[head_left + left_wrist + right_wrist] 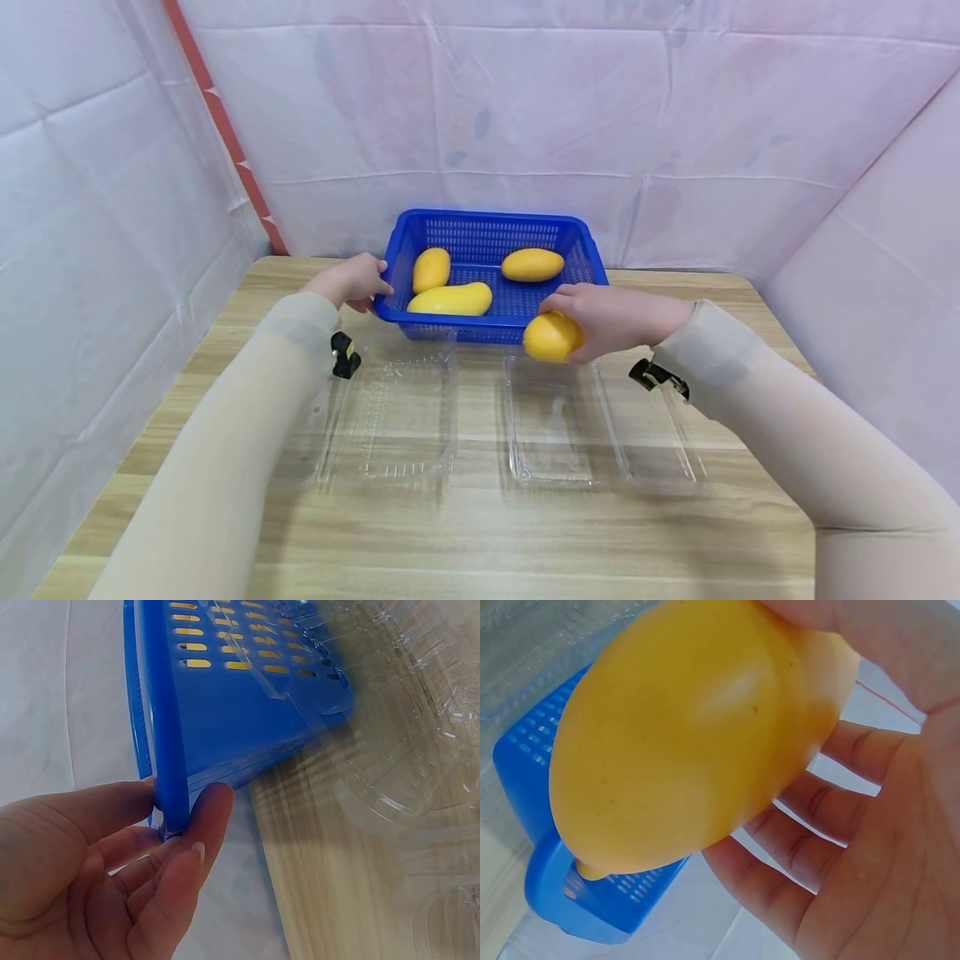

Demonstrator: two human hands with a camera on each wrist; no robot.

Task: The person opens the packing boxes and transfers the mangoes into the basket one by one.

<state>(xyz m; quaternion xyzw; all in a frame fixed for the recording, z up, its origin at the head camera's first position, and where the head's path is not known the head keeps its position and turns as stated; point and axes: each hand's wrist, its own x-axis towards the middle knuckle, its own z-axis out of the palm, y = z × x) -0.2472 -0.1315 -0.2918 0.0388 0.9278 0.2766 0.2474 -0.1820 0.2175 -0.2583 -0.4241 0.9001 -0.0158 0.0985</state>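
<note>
A yellow mango is gripped in my right hand, raised over the front rim of a blue basket. In the right wrist view the mango fills most of the picture, with thumb and fingers around its far end. My left hand pinches the basket's left rim; the left wrist view shows thumb and fingers on either side of that rim. Inside the basket lie an upright-lying mango at left, a longer mango along the front, and another mango at right.
Two clear plastic clamshell boxes lie opened on the wooden table before the basket: a left box and a right box. The left one reaches close to the basket's front wall. White cloth walls enclose the back and sides.
</note>
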